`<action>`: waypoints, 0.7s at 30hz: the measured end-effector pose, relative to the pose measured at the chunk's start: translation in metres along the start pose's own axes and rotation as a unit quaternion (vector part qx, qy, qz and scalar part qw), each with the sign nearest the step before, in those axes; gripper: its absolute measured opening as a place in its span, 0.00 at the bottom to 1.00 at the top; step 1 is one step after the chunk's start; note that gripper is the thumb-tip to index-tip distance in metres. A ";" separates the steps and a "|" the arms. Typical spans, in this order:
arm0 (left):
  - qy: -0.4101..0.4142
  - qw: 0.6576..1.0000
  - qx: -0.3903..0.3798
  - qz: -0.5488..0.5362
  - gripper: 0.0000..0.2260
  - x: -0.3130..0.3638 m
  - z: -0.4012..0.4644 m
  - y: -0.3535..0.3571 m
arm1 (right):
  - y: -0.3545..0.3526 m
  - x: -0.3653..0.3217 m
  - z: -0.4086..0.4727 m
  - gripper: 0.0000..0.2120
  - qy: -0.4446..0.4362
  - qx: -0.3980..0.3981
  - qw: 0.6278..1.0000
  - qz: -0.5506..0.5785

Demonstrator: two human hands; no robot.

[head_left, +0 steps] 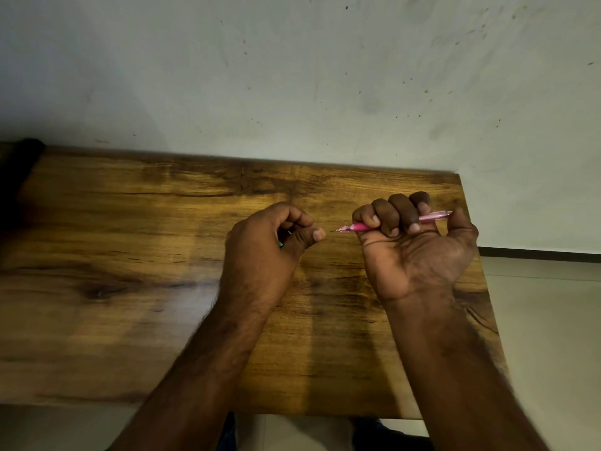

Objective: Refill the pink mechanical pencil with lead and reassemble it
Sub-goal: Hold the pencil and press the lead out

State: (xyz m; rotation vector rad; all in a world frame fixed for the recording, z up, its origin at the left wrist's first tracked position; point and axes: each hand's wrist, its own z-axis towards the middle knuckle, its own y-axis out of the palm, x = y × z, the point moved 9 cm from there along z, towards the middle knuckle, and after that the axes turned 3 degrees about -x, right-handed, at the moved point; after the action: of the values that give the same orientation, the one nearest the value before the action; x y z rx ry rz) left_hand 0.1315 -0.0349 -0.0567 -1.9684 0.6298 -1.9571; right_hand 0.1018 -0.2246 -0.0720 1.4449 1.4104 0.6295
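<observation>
Room: a pale, scuffed wall (292,76) rises behind the table, and a light tiled floor (546,320) shows past the table's right edge.
Table (113,271): a wooden top with dark grain and a glossy sheen; it is the landmark for everything below.
Forearms: both are bare and reach in from the table's near edge, over its right half.
Right hand (416,252): above the table near its far right corner, palm turned up toward the camera, fingers curled tight into a fist clamped around the pencil, thumb raised at the barrel's rear end.
Left hand (263,252): above the middle of the table, just left of the right hand and apart from it, back of the hand up, fingers curled in against the thumb. A small green bit (280,244) peeks out from inside the curl; what it is cannot be made out.
Pink mechanical pencil (359,227): held above the table in the right fist, lying roughly level, its clear rear end toward the table's right edge and its fine tip pointing left at the left thumb, short of touching it.
Lead: a thin dark point sticks out of the tip.
</observation>
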 end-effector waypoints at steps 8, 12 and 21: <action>0.002 1.000 -0.002 0.008 0.07 0.001 0.000 0.001 | 0.006 0.001 0.001 0.25 -0.001 -0.033 0.999 0.025; 0.004 1.000 0.000 0.007 0.07 0.002 -0.001 0.000 | 0.003 0.002 0.001 0.24 0.004 -0.019 1.000 0.020; 0.006 1.000 0.003 0.006 0.08 0.004 -0.002 0.000 | 0.011 0.003 -0.001 0.25 0.004 -0.053 0.998 0.017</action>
State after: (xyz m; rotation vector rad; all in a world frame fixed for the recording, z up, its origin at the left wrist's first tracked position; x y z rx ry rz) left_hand 0.1293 -0.0364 -0.0529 -1.9462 0.6367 -1.9643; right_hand 0.1066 -0.2196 -0.0634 1.3875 1.3404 0.7207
